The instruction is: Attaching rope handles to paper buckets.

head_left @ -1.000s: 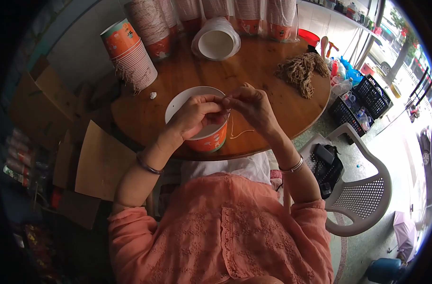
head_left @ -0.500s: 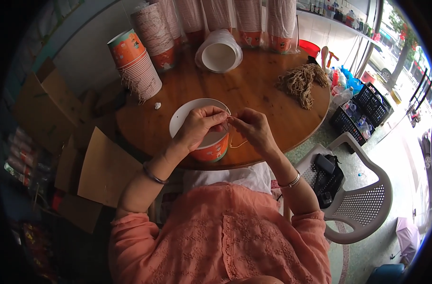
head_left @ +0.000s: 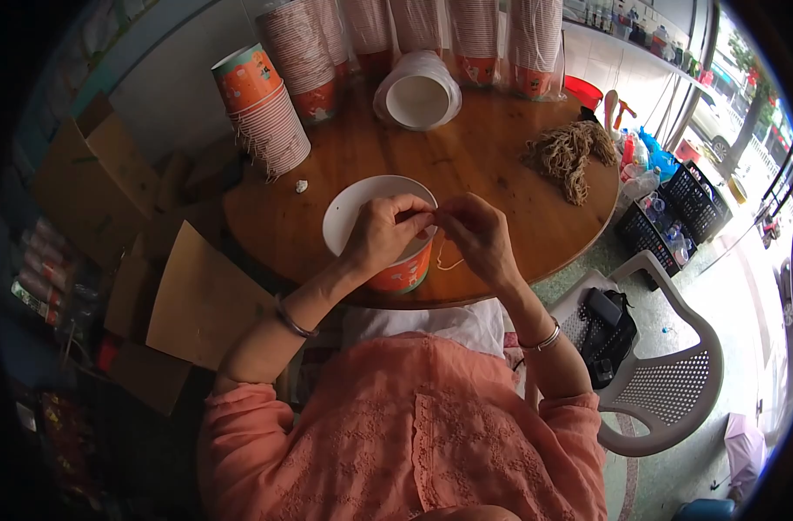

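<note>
In front of me on the round wooden table stands a paper bucket (head_left: 407, 278), orange outside and white inside, with a small hole in its far-left wall. My left hand (head_left: 384, 233) reaches over its opening, thumb and fingers pinched together at the right side of the rim. Fingertip to fingertip with it, my right hand (head_left: 478, 236) is pinched too. A thin tan string (head_left: 449, 264) hangs in a loose curve below the right fingers, beside the bucket. Its upper part is hidden by the fingertips, where both hands appear to hold it.
At the left leans a stack of nested buckets (head_left: 270, 130) with strings dangling. Wrapped stacks (head_left: 418, 26) line the back, near a bagged bucket stack (head_left: 418, 100) on its side. A tan string bundle (head_left: 570, 156) lies right. A plastic chair (head_left: 674, 391) stands beside the table.
The whole view has shifted slightly, so the table things sit farther right. My fingertips have drawn closer together at the rim, and the string seen between them before is now covered.
</note>
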Demonstrator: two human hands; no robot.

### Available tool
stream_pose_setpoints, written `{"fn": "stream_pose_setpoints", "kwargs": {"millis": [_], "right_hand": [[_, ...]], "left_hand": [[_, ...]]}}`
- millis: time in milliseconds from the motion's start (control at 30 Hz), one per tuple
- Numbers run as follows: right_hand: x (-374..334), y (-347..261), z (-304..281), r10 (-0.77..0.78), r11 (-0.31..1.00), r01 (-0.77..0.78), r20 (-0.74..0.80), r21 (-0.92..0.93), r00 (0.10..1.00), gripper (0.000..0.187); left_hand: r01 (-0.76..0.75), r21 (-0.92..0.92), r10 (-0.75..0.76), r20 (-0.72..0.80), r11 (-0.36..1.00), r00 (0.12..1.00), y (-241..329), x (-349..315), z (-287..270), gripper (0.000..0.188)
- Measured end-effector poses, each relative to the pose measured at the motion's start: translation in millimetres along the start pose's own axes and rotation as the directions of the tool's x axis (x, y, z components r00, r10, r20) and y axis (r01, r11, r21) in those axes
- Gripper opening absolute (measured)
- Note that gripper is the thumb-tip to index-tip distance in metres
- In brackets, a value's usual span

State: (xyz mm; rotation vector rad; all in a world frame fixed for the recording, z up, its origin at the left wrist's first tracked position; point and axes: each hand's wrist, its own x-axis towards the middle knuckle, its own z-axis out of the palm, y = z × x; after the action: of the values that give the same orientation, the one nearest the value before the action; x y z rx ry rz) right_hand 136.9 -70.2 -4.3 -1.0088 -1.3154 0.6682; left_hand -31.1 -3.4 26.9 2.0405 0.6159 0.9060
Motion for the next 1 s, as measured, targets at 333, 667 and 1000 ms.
{"fn": "stream_pose_setpoints", "kwargs": {"millis": [333, 667, 1000], "right_hand": [[2, 0, 0, 0.073, 0.993, -0.075, 0.033, 0.093, 0.997, 0.010], [-1, 12, 5, 0.037, 0.977, -0.045, 0.043, 0.208, 0.998, 0.007], [-10, -1, 9, -0.083, 0.977, 0.074, -0.039, -0.198, 0.996, 0.010]], "left_hand": [[0.460, -0.561, -0.269, 0.391, 0.688, 0.880, -5, 11, -16, 0.016], [0.436, -0.536, -0.262, 0.372, 0.723, 0.891, -20, 14, -14, 0.016], [0.480, -0.629, -0.288, 0.389, 0.611, 0.875, -24, 7, -13, 0.020]]}}
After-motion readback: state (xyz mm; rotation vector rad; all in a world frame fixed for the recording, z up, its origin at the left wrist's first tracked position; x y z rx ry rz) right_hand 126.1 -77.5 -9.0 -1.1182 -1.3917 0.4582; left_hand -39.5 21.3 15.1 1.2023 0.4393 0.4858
